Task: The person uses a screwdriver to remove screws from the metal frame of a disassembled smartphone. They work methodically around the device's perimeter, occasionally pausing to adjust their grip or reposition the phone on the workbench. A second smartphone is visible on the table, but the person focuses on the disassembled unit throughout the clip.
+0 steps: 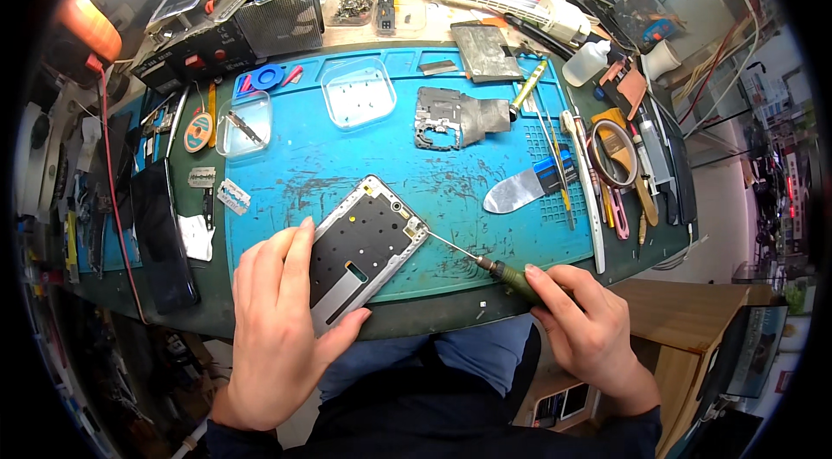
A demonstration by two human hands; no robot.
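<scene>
A bare phone frame (351,242), black inside with silver edges, lies tilted on the blue mat near its front edge. My left hand (282,316) grips it, fingers along the left side and thumb at the near right edge. In my right hand (585,320) is a screwdriver (513,279) with a green handle and a thin shaft. The shaft's tip reaches the frame's upper right corner; whether it sits in a screw is too small to tell. Right of the frame, a tiny pale piece (483,304) lies on the dark table edge.
Clear plastic trays (358,93) hold small screws and parts. A grey phone mid-cover (451,119), a flat blade (513,191), tweezers (559,160) and a tape roll (612,152) lie rightward. At left are a dark phone (162,234) and razor blades (233,196).
</scene>
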